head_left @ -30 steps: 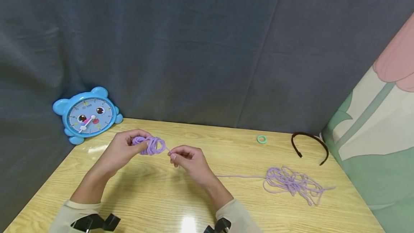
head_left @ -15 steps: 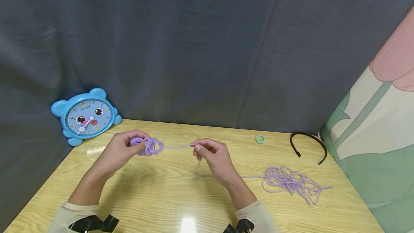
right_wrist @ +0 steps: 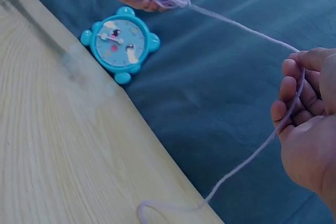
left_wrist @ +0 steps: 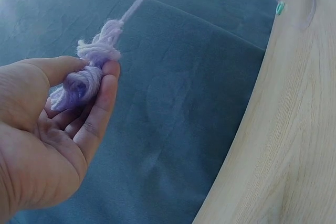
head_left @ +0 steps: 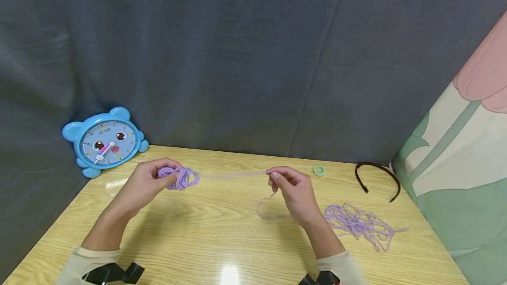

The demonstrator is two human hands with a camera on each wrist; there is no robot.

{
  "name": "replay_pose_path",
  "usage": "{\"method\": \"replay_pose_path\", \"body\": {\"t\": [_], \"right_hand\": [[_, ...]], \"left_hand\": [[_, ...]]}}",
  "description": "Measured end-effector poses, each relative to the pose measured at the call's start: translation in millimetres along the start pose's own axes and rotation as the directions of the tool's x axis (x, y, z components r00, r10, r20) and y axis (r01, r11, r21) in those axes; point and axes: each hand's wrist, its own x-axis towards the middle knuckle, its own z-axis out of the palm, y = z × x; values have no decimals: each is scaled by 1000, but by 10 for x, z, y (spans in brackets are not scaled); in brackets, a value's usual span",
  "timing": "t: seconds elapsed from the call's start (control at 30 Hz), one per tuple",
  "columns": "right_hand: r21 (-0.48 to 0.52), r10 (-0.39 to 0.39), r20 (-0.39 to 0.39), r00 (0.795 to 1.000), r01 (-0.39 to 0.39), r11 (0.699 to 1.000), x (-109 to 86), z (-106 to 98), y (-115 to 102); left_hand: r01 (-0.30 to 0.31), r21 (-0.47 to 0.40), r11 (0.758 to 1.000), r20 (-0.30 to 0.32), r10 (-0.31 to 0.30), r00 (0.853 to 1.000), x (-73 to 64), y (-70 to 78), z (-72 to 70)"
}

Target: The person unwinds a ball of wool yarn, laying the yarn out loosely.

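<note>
My left hand [head_left: 148, 186] pinches a small bundle of purple yarn [head_left: 183, 178] between thumb and fingers, above the table. In the left wrist view the bundle [left_wrist: 100, 48] looks cinched at its middle, where the thumb and fingertips meet. A single strand [right_wrist: 247, 29] runs nearly straight from it to my right hand [head_left: 293, 190], whose thumb and forefinger pinch it. Below that pinch the yarn hangs past the palm and curves down to the table. Farther right lies a loose heap of the same yarn [head_left: 356, 223], partly behind the right forearm.
A blue bear-shaped clock [head_left: 108, 142] stands at the table's back left. Toward the back right lie a small green ring [head_left: 318, 170] and a black headband [head_left: 378, 166]. Behind the wooden table [head_left: 206, 241] hangs a dark curtain [head_left: 237, 78].
My right hand has moved right, away from the left hand, and the strand between them has grown longer. The left hand stays nearly where it was, still gripping the yarn bundle.
</note>
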Motion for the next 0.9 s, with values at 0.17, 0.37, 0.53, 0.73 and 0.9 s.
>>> {"method": "replay_pose_path", "body": {"t": [0.17, 0.37, 0.53, 0.73, 0.9], "right_hand": [[-27, -14, -30, 999, 13, 1000, -50, -159, -59], [-40, -39, -70, 997, 37, 999, -111, -324, -66], [-19, -70, -93, 993, 68, 997, -156, -439, -87], [51, -91, -138, 986, 98, 994, -198, -554, -125], [99, -89, -172, 981, 107, 989, -227, -653, -165]], "left_hand": [[3, -2, 1000, 3, -3, 1000, -4, 3, -2], [6, 2, 1000, 5, -6, 1000, -2, 6, 0], [9, 6, 1000, -1, -9, 1000, -3, 10, -3], [16, 14, 1000, -6, -15, 1000, -2, 11, -16], [16, 14, 1000, -9, -16, 1000, 1, 4, -19]]}}
